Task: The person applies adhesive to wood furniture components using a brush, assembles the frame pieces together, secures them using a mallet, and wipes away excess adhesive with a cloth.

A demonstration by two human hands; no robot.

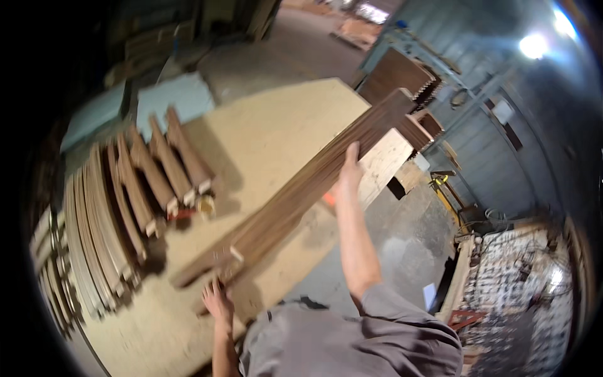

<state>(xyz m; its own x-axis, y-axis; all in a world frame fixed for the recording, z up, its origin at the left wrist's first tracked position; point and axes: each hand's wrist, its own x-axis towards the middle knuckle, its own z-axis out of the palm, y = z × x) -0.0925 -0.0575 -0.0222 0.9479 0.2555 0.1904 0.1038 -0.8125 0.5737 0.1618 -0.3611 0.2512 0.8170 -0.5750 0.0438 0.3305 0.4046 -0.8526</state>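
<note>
A long dark-brown wooden board [301, 182] lies slantwise across the view, from the near left up to the far right, over a pale tabletop [276, 125]. Toward its far end, my right hand [348, 176] grips the near edge, thumb on top and the other fingers mostly hidden. My left hand [218, 301] is closed at the near left end, its fingers curled over the lower wood where the end splits into two prongs. A small pale mark or piece shows on the wood near there. Something orange [329, 198] peeks out beside my right wrist.
Several curved wooden pieces [100, 220] and shaped brown legs [151, 166] stand in a row at the left. A light wooden block [386, 163] sits beyond my right hand. Brown panels [396, 78] lean at a metal wall, near a yellow tool [445, 191].
</note>
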